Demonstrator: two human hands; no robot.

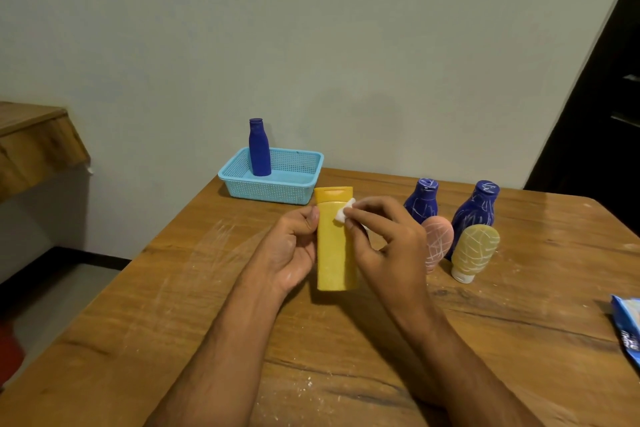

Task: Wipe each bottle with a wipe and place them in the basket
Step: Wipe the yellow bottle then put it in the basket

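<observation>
My left hand [291, 250] grips a tall yellow bottle [334, 253] upright above the table's middle. My right hand [384, 239] pinches a small white wipe [343, 213] against the bottle's upper right side, just below its cap. A light blue basket [277, 192] stands at the table's far edge with one clean blue bottle [259, 149] upright in it. To the right stand two blue bottles [420, 201] [476, 211], a pink bottle [438, 239] and a tan bottle [472, 250], all marked with white scribbles.
The wooden table [207, 305] carries white smears and crumbs. A blue-and-white packet [627, 326] lies at the right edge. A wooden shelf [34, 142] juts from the wall at left. A dark doorway [595, 107] is at right.
</observation>
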